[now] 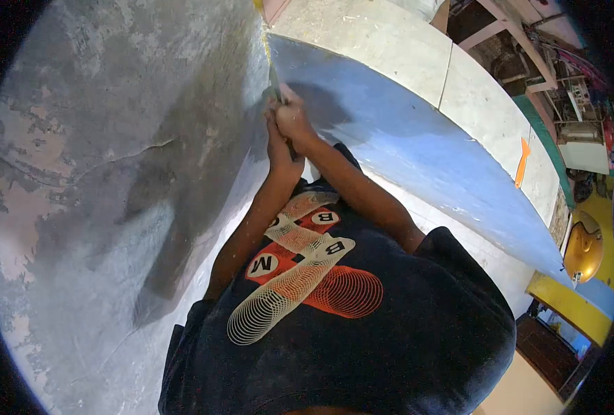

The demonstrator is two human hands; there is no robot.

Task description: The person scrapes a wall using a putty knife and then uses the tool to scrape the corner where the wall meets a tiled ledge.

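"What are you holding?"
"My left hand (281,146) and right hand (295,119) both wrap around a thin tool (276,84)."
"Where is it?"
"By the corner between the grey wall (113,104) and blue wall (397,142)."

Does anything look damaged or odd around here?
Yes, the grey wall at left looks damaged: a crack runs across part of it, and pinkish patches show where its coating seems worn away.

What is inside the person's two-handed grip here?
A slim tool, clasped by the left hand and right hand. Its far end shows beyond them; most of the gripped length is covered, so its full shape cannot be told.
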